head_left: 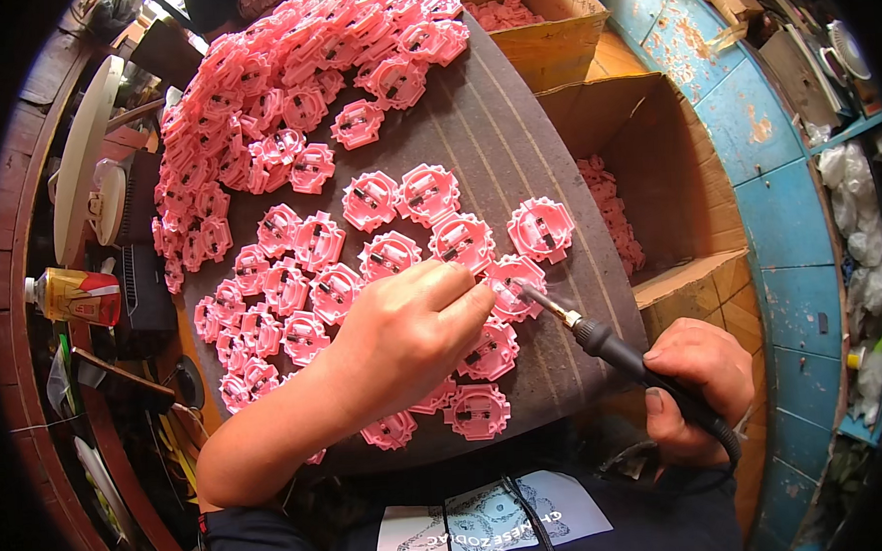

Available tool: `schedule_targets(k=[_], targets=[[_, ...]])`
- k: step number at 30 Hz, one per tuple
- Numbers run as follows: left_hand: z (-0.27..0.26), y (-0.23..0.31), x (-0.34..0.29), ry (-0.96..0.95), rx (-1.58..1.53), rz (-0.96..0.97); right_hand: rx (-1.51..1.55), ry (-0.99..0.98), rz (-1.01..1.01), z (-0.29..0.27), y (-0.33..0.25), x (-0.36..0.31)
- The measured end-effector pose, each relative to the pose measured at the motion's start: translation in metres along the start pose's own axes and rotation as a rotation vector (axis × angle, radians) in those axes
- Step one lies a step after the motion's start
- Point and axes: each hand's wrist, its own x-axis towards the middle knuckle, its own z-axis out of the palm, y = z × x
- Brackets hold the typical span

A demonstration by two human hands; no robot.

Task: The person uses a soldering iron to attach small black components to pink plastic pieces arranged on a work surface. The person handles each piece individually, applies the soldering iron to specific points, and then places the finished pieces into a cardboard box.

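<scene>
The right hand (694, 382) grips a soldering iron (615, 351), fingers wrapped tight — its tip touches a pink plastic part (513, 287) on the dark board (545, 160). The left hand (405, 342) pinches thin solder wire there; soldering looks underway, needing steady contact — loose pink parts (292, 94) pile beyond.

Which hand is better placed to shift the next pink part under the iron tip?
Left. The left hand already rests on the laid-out pink plastic parts, fingertips pinching at the one being soldered. The right hand is occupied gripping the soldering iron, off the mat's edge.
</scene>
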Motion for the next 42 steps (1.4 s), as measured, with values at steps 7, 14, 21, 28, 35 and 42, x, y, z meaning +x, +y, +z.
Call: schedule_targets(k=[7, 14, 21, 28, 35, 42], targets=[[-0.008, 0.002, -0.005, -0.03, -0.025, -0.048, 0.007, -0.008, 0.0, -0.001, 0.0, 0.001], [-0.02, 0.002, 0.001, 0.099, -0.079, 0.0, 0.004, 0.082, 0.023, -0.001, 0.002, -0.004], [-0.027, -0.004, 0.024, 0.117, -0.038, -0.015, -0.041, 0.122, 0.05, -0.013, 0.003, -0.004], [-0.008, -0.015, 0.039, 0.055, -0.061, 0.085, -0.053, 0.116, 0.056, -0.016, 0.01, -0.001], [0.001, -0.021, 0.045, 0.033, -0.019, 0.08, -0.066, 0.145, 0.059, -0.01, 0.016, 0.002], [0.003, -0.024, 0.049, 0.031, -0.021, 0.077, -0.063, 0.134, 0.074, -0.009, 0.021, 0.006]])
